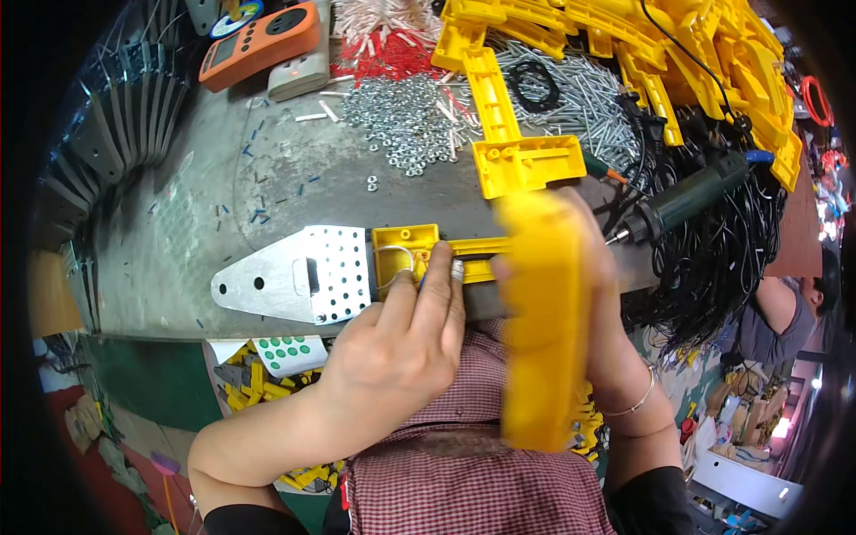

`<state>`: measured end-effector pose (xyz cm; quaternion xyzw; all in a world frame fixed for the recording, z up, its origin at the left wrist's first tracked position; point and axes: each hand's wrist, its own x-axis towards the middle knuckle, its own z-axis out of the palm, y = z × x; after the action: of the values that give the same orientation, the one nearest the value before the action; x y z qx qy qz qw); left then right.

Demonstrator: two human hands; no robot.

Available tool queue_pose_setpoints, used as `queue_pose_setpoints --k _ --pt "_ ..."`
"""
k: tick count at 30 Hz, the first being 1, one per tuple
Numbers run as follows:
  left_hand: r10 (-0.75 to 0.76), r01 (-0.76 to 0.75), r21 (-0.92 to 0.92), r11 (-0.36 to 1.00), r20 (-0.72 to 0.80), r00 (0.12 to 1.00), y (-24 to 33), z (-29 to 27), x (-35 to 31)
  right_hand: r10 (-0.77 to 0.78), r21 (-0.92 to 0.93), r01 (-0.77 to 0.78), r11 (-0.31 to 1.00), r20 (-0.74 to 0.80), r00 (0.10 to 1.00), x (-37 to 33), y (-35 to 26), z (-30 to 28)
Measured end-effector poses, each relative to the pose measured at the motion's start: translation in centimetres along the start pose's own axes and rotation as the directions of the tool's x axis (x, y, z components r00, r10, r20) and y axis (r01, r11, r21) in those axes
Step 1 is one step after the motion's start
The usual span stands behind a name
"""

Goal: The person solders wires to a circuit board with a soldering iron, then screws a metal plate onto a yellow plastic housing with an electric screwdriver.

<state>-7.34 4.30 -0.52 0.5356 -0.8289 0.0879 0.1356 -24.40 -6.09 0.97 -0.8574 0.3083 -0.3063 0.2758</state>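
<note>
Label-wise we've got green stickers [280, 353] on a white sheet by the bench [308, 201]. Our left hand [392, 352] has fingers bunched on the yellow housing [406, 237], touching the metal plate [276, 267]; can't tell if they're pinching the wire [410, 257]. Our right hand [599, 281] grips a yellow cover [544, 330], pretty blurry. Nuts [392, 111] lie behind, another person [780, 316] far right.

A worn grey worktable [183, 232], its top stained and scuffed, spans the view. Beyond its near left corner, the floor [134, 379] shows dark green, then a pale strip [169, 439], then dark red. Past the right edge is a flat reddish-brown panel [795, 236]. Beyond the near right corner, a bright light [783, 426] glares in a dim, cluttered room.
</note>
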Motion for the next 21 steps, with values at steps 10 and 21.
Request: queue_pose_setpoints --k 10,21 --pt "0.074 -0.085 -0.284 0.955 -0.048 0.996 -2.4 -4.2 -5.2 0.005 -0.042 0.007 0.999 0.271 0.963 1.2 0.1 0.2" --pt "-0.058 0.063 -0.185 0.981 0.029 0.998 -0.9 -0.7 -1.4 -0.074 -0.107 0.113 0.988 0.311 0.947 1.4 0.1 0.3"
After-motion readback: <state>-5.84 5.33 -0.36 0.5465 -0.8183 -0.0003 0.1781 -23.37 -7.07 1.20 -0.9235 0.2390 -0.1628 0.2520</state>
